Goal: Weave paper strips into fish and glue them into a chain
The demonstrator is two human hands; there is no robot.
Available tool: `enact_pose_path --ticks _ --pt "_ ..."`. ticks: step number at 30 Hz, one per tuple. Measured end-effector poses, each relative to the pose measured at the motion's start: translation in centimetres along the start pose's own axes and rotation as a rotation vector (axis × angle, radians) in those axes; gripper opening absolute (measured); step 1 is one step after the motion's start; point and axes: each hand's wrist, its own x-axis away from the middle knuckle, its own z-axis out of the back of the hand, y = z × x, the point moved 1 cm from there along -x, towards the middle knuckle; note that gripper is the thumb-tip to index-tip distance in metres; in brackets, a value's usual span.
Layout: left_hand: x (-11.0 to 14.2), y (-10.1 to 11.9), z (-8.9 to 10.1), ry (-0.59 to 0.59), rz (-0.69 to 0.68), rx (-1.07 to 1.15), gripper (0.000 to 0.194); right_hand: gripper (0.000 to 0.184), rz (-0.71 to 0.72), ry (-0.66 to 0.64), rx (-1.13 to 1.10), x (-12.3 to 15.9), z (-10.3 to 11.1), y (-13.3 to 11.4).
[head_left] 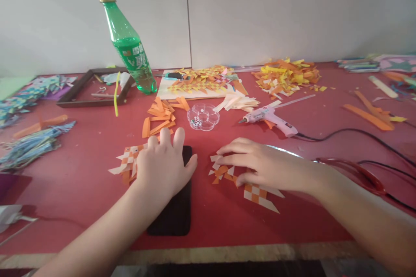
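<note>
My left hand (pixel 162 164) lies palm down with its fingers spread, over a black phone (pixel 173 216) and the right part of a woven orange and white paper fish (pixel 127 156). My right hand (pixel 260 164) reaches in from the right, fingers stretched and apart. Under and around its fingertips is a second woven orange and white paper piece (pixel 255 192), with pointed white ends; the hand covers its middle. Beyond the hands stands a clear flower-shaped dish (pixel 211 117) with small beads or googly eyes in one compartment.
A pink glue gun (pixel 273 119) lies behind my right hand, its black cord running right past red-framed scissors or glasses (pixel 354 171). A green bottle (pixel 131 56) stands beside a dark frame (pixel 69 95). Paper strips (pixel 286 75) pile along the back.
</note>
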Motion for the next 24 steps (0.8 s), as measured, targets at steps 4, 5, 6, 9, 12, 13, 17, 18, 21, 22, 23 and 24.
enact_pose_path --ticks 4,5,6,9,12,13,17,18,21,22,23,24 --pt "-0.4 -0.1 -0.6 0.184 -0.101 0.172 0.052 0.039 0.056 -0.028 0.008 -1.9 0.2 -0.4" --pt "-0.6 -0.1 -0.8 0.218 -0.117 0.264 0.045 0.035 0.068 -0.048 0.016 -2.5 0.2 -0.5" --pt "-0.8 -0.2 -1.0 0.251 -0.128 0.362 0.037 0.031 0.079 -0.067 0.025 -3.1 0.3 -0.5" --pt "-1.2 -0.4 -1.6 0.313 -0.128 0.591 0.017 0.023 0.094 -0.106 0.029 -4.4 0.4 -0.7" --pt "-1.5 -0.6 -1.9 0.328 -0.101 0.665 0.01 0.02 0.06 -0.116 0.012 -4.6 0.7 -1.0" --pt "-1.5 -0.6 -1.9 0.329 -0.099 0.678 0.01 0.018 0.041 -0.122 0.013 -4.4 0.8 -1.3" --pt "-1.3 -0.5 -1.9 0.323 -0.106 0.73 0.012 0.016 -0.112 -0.054 0.112 -3.1 0.4 -2.5" --pt "-1.2 -0.5 -1.9 0.317 -0.105 0.738 0.013 0.018 -0.171 -0.012 0.148 -2.8 0.1 -2.8" --pt "-1.2 -0.4 -1.9 0.302 -0.1 0.751 0.014 0.033 -0.277 0.086 0.203 -2.4 -1.4 -3.9" --pt "-1.2 -0.4 -1.9 0.298 -0.097 0.754 0.014 0.034 -0.279 0.107 0.216 -2.4 -1.9 -4.1" --pt "-1.2 -0.4 -2.0 0.291 -0.092 0.758 0.014 0.033 -0.274 0.124 0.228 -2.4 -2.5 -4.3" --pt "-1.2 -0.4 -2.0 0.284 -0.086 0.762 0.014 0.031 -0.266 0.131 0.234 -2.5 -2.9 -4.5"
